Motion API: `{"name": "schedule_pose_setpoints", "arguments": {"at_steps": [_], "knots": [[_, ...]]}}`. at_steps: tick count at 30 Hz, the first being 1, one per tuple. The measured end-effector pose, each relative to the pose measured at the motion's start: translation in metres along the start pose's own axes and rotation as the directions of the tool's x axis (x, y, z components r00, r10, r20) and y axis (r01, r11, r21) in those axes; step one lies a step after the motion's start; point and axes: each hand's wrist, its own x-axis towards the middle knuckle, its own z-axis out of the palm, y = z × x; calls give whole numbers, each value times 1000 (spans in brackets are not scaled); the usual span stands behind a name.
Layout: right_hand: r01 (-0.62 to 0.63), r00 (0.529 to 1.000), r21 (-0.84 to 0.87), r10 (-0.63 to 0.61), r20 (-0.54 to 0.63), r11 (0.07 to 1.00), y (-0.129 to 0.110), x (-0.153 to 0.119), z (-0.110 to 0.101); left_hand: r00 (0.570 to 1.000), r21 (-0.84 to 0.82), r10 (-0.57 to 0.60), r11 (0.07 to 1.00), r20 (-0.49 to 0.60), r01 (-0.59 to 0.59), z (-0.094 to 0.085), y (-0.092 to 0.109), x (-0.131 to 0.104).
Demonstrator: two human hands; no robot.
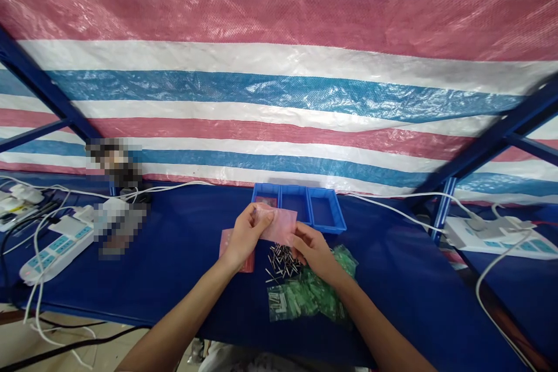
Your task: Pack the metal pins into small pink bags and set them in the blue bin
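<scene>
A pink plastic bag (285,222) is stretched between my two hands above the table. My left hand (248,229) pinches its left end between thumb and fingers. On the other side, my right hand (314,249) grips the lower right corner. Below the bag lies a loose pile of small dark and silver metal pins (283,261). A stack of pink bags (247,261) rests under my left wrist, partly hidden. Green-tinted clear packets (300,297) are heaped beneath and beside my right forearm; their contents are hard to make out.
Behind my hands stand three joined blue trays (326,212); the left one has something reddish in it. White power strips with cables lie at the left (61,250) and right (501,238) of the blue table (183,267). Striped sheeting hangs behind.
</scene>
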Motion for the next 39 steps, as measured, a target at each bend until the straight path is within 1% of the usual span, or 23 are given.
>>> {"name": "schedule_pose_setpoints", "arguments": {"at_steps": [2,4,6,8,10,14,16,18,20,23,27,31,33,35,39], "knots": [[50,993,-26,-52,-109,998,2,3,-4,999,4,8,1000,52,-8,-1,-5,11],[98,965,-55,-108,-238,994,2,6,-8,990,-45,20,999,139,-14,-3,-8,19],[129,934,-68,-144,-328,989,2,8,-11,971,-68,42,997,235,-27,-6,-9,24],[147,914,-67,-162,-372,987,2,9,-12,950,-39,58,998,307,-48,-7,-9,25],[155,905,-67,-169,-390,986,1,9,-12,936,23,59,997,347,-71,-7,-10,24],[130,917,-59,-143,-372,990,3,9,-9,907,119,38,988,419,-96,-3,-17,15],[121,931,-47,-129,-342,992,5,9,-7,911,132,46,985,410,-110,-1,-22,10],[129,942,-54,-140,-305,990,9,9,-7,932,131,71,983,355,-125,0,-27,8],[151,946,-94,-172,-275,984,14,10,-7,950,114,102,983,296,-142,1,-31,7],[177,939,-185,-222,-263,967,19,10,-7,959,82,134,984,248,-158,1,-36,7],[198,922,-263,-270,-277,944,18,10,-9,957,66,134,986,257,-155,2,-41,7],[221,913,-264,-294,-283,939,17,10,-9,955,65,115,988,274,-138,4,-41,5],[218,918,-248,-284,-277,944,20,10,-10,957,62,109,990,268,-130,4,-40,5],[212,930,-247,-272,-245,946,23,11,-11,961,56,103,991,256,-121,4,-38,4],[211,938,-306,-280,-203,928,25,10,-13,966,79,94,990,240,-116,4,-34,4]]}}
